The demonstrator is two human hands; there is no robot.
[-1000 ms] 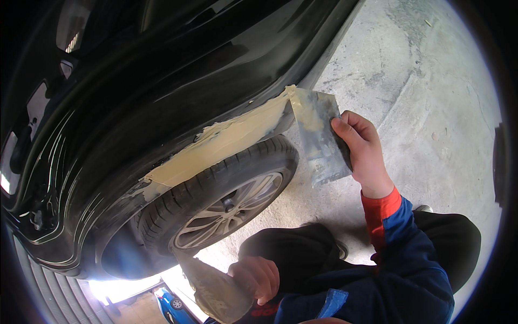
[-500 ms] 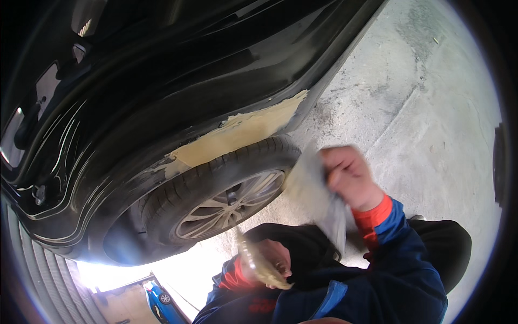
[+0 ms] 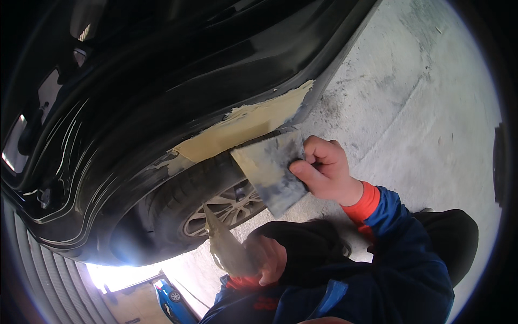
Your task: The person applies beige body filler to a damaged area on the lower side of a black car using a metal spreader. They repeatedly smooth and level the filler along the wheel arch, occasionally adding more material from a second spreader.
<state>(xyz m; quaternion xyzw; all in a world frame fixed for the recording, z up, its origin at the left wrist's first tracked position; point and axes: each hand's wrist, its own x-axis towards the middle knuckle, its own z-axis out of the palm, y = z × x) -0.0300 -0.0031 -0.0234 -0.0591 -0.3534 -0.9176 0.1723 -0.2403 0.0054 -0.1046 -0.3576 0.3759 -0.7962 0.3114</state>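
My right hand (image 3: 328, 174) pinches a flat, rectangular filler spreader (image 3: 272, 170) between thumb and fingers. Beige and grey smears cover its face, and it hangs in front of the tyre (image 3: 171, 208), just below a strip of beige body filler (image 3: 240, 129). That filler lies on the black car's (image 3: 162, 92) panel above the wheel, with ragged upper edges. Lower down, my left hand (image 3: 268, 260) is closed on a filler-smeared scraper (image 3: 227, 249), whose pointed corner overlaps the wheel rim (image 3: 197, 222). Part of the left fingers is hidden behind the scraper.
Grey concrete floor (image 3: 426, 124) stretches to the right of the car. My dark-trousered knees are bent close to the wheel. At the lower left are a ribbed shutter (image 3: 51, 270), a bright opening and a blue car (image 3: 172, 302).
The right-hand spreader has swung left, its smeared face now turned into view over the tyre. My left hand's scraper has shifted left and tipped its point upward.
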